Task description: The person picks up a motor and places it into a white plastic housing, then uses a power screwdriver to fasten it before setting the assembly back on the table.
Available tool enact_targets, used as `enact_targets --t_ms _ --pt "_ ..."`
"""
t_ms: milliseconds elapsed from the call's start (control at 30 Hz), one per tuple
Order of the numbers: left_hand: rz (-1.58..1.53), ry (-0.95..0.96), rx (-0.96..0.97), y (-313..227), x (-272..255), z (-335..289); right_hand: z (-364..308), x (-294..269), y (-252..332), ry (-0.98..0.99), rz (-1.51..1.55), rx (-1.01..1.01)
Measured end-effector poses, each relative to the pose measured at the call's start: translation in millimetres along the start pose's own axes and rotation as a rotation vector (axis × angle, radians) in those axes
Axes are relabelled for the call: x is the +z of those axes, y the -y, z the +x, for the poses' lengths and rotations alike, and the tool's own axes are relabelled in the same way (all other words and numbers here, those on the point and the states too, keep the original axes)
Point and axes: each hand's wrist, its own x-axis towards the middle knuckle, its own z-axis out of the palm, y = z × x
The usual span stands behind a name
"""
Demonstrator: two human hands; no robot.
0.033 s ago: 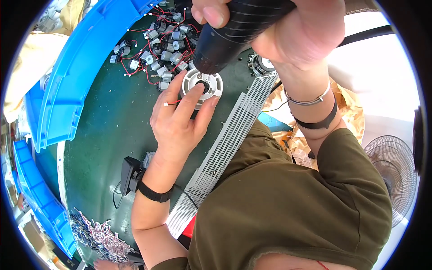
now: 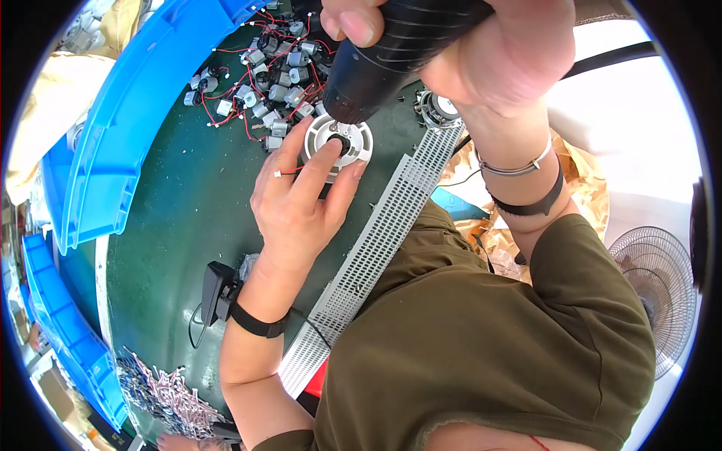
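Observation:
My left hand (image 2: 301, 188) grips a round white plastic housing (image 2: 363, 143) on the green table. Its index finger presses on a black part (image 2: 345, 143) in the middle of the housing, and the other fingers curl round the rim. A short red lead with a white plug (image 2: 278, 174) sticks out between the fingers. My right hand (image 2: 496, 60) is wrapped round a black electric screwdriver (image 2: 368, 75), held tilted. Its nose comes down at the far edge of the housing; where the bit meets the housing is mostly hidden.
Several small motors with red leads (image 2: 278, 94) lie heaped beyond my left hand. Blue bins (image 2: 113, 150) line the left side. A perforated metal strip (image 2: 376, 233) edges the table near me, with a round metal part (image 2: 438, 110) at its far end. A cable bundle (image 2: 173, 398) lies lower left.

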Motion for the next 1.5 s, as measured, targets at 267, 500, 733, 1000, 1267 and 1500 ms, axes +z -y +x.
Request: enact_targets --t_ms 267,500,733,1000,1267,1500 --pt "0.073 0.022 0.013 3.7 -4.3 -3.5 -20.1 27.4 6.8 -0.149 -0.159 0.123" --pt "0.174 0.068 0.116 2.5 -8.9 2.8 -16.2 19.6 3.9 -0.221 0.259 0.169" --pt "0.240 0.103 0.169 -1.1 -9.8 8.4 -15.2 21.4 -6.4 -0.224 0.026 0.104" --pt "0.225 0.115 0.147 1.7 -10.9 9.6 -6.3 24.0 -18.9 -0.203 -0.246 0.020" --pt "0.209 0.119 0.158 -1.5 -14.9 9.9 -8.5 40.4 6.1 -0.304 -0.307 0.215" --pt "0.099 0.033 -0.047 0.6 -36.4 7.5 3.0 22.3 28.1 -0.178 -0.265 -0.027"
